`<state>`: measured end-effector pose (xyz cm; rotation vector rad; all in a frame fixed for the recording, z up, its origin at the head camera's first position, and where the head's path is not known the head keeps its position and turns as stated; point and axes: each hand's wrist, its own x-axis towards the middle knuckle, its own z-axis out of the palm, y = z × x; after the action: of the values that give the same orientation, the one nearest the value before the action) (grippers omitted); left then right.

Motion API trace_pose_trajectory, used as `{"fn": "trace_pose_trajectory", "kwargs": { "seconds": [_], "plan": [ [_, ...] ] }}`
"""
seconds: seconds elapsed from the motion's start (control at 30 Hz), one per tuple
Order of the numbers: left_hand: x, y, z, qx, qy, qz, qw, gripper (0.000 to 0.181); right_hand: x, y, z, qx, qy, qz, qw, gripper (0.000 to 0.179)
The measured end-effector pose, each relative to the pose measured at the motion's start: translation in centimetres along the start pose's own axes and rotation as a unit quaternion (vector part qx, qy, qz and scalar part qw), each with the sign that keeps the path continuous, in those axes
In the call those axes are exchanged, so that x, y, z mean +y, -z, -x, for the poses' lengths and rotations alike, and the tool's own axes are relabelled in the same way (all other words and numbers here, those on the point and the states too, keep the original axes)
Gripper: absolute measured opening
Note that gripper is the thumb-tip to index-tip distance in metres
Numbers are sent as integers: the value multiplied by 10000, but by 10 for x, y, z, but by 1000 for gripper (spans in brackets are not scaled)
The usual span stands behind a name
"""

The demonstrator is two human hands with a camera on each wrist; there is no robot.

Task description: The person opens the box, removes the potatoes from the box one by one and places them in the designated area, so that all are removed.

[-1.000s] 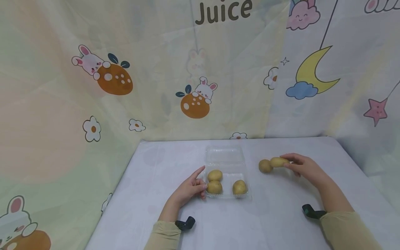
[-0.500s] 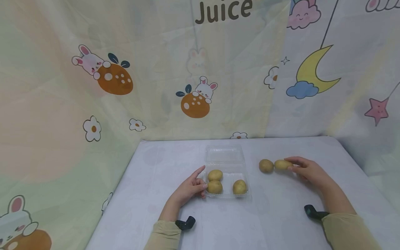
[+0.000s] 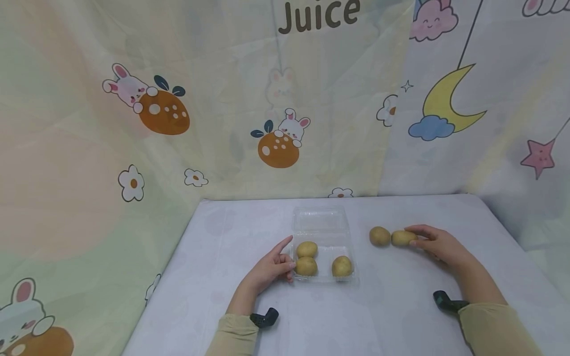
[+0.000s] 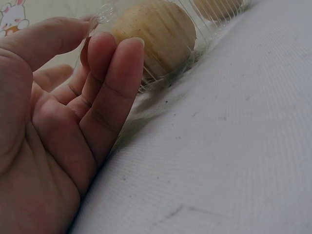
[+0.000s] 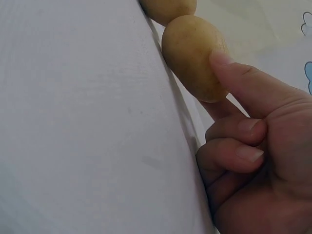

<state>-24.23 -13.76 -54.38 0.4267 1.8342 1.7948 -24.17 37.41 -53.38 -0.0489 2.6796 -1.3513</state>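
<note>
My right hand (image 3: 438,243) pinches an oblong yellow potato (image 3: 403,238) between thumb and fingers at its right end. The potato lies on the white table, right beside a rounder potato (image 3: 379,237); in the right wrist view the other fingers (image 5: 234,155) are curled under. At the left wall of an open clear plastic container (image 3: 323,280), my left hand (image 3: 269,269) grips the rim between thumb and fingers, as the left wrist view shows. Inside the container, two potatoes (image 3: 306,266) sit on the left and one potato (image 3: 342,266) at the front right.
The container's hinged lid (image 3: 319,219) lies folded back behind it. A printed cloth backdrop (image 3: 240,148) rises at the table's rear edge. Dark wrist cameras (image 3: 264,318) stick out from both sleeves over the white tablecloth (image 3: 378,311).
My right hand has moved the oblong potato a little to the right and lowered it to the table beside the round one. My left hand and the container have stayed put.
</note>
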Motion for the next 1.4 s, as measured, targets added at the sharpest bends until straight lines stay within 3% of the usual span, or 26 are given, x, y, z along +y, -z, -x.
{"fn": "trace_pose_trajectory", "kwargs": {
  "seconds": [0.73,0.97,1.4],
  "plan": [
    [2,0,1,11,20,-42,10000,90,0,0,-3,-496,-34,-9,9988,61],
    [1,1,0,22,25,-76,10000,89,0,-2,-5,-338,-201,113,9992,63],
    [0,1,0,43,14,-80,10000,88,-1,-4,-5,-358,-58,117,9993,66]
  ]
}}
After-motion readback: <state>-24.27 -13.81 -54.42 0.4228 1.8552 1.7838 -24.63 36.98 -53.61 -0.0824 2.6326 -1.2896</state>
